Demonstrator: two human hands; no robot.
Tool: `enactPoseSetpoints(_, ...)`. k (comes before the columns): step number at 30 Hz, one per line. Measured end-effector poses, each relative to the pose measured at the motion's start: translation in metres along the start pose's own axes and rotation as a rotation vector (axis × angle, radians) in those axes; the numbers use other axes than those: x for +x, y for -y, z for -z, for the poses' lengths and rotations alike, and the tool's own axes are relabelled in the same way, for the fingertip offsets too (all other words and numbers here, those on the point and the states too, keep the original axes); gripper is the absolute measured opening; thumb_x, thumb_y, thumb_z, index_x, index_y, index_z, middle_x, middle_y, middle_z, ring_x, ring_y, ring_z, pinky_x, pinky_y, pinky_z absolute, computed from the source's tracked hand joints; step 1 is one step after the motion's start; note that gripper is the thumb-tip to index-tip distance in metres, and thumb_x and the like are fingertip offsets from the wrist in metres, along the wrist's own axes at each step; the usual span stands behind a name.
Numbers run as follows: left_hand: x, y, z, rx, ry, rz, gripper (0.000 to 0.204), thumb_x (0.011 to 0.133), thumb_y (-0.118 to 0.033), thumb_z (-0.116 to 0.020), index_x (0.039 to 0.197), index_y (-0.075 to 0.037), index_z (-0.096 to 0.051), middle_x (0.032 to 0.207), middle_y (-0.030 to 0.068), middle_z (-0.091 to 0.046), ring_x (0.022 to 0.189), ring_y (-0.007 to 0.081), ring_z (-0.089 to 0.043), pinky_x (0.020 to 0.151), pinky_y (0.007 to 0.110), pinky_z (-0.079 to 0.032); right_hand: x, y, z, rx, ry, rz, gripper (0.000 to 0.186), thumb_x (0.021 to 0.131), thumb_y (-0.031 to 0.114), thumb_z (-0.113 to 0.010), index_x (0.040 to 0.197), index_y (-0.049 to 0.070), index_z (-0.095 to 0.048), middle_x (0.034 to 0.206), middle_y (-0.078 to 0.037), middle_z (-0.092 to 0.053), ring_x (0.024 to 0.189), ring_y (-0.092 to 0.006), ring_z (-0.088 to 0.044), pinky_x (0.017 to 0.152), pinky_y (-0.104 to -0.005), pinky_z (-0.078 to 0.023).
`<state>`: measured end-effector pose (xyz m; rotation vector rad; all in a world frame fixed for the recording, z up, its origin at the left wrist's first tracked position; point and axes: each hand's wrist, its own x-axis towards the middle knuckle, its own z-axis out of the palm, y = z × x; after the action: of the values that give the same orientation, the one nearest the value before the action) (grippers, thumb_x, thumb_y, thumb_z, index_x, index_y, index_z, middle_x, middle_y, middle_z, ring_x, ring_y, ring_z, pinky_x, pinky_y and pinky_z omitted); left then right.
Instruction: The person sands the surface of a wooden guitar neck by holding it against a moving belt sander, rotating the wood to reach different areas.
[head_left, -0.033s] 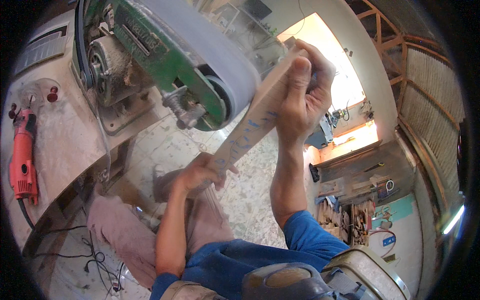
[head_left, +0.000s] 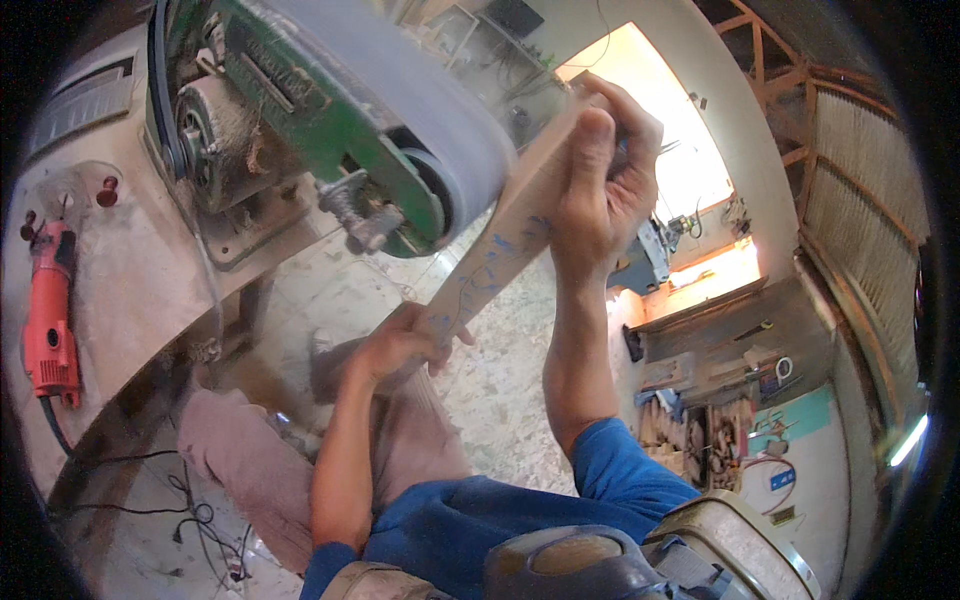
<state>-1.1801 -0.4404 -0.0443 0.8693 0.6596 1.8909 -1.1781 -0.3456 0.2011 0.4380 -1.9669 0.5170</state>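
A long, narrow wooden piece [head_left: 500, 240] with blue pen marks runs diagonally across the middle of the view. My left hand [head_left: 400, 345] grips its lower end. My right hand [head_left: 605, 180] grips its upper end, thumb laid along the wood. The wood's left edge presses against the grey belt [head_left: 440, 110] of a green belt sander [head_left: 320, 130], right where the belt curves around the front roller.
A red angle grinder [head_left: 50, 310] lies on the dusty workbench [head_left: 130, 280] at the left, its cord hanging down. Cables lie on the speckled floor [head_left: 500, 370] at lower left. A cluttered bench with tools [head_left: 720, 370] stands at the right.
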Motion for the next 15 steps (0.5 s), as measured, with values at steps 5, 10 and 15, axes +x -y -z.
enactPoseSetpoints(5, 0.011, 0.004, -0.037, 0.736, -0.521, -0.283, 0.023, 0.076, -0.009, -0.066, 0.098, -0.002, -0.060, 0.080, 0.0183, -0.064, 0.076, 0.0353, -0.065, 0.065, 0.044, -0.048, -0.020, -0.016, 0.036, 0.387, -0.126, -0.239, 0.068, 0.102, 0.041, -0.060, 0.151, 0.001, -0.036, 0.126, -0.013, -0.062, 0.115, -0.0183, -0.060, 0.098, -0.0336, -0.049)
enactPoseSetpoints(10, 0.041, -0.002, -0.112, 1.052, -0.760, -0.405, 0.039, 0.081, -0.020, -0.078, 0.101, 0.000, -0.052, 0.089, 0.0249, -0.062, 0.086, 0.0487, -0.061, 0.072, 0.051, -0.048, -0.101, 0.009, 0.059, 0.508, -0.048, -0.666, 0.074, 0.098, 0.040, -0.067, 0.145, -0.007, -0.034, 0.120, -0.019, -0.064, 0.097, -0.0205, -0.068, 0.087, -0.0350, -0.055)
enactPoseSetpoints(15, 0.050, -0.016, -0.147, 1.260, -0.567, -0.484, 0.073, 0.082, -0.028, -0.080, 0.139, 0.002, -0.045, 0.116, 0.0246, -0.053, 0.107, 0.0412, -0.054, 0.093, 0.049, -0.043, -0.074, -0.020, 0.102, 0.691, -0.161, -0.687, 0.071, 0.096, 0.045, -0.066, 0.140, -0.004, -0.041, 0.101, -0.018, -0.070, 0.079, -0.0219, -0.071, 0.067, -0.0326, -0.058)
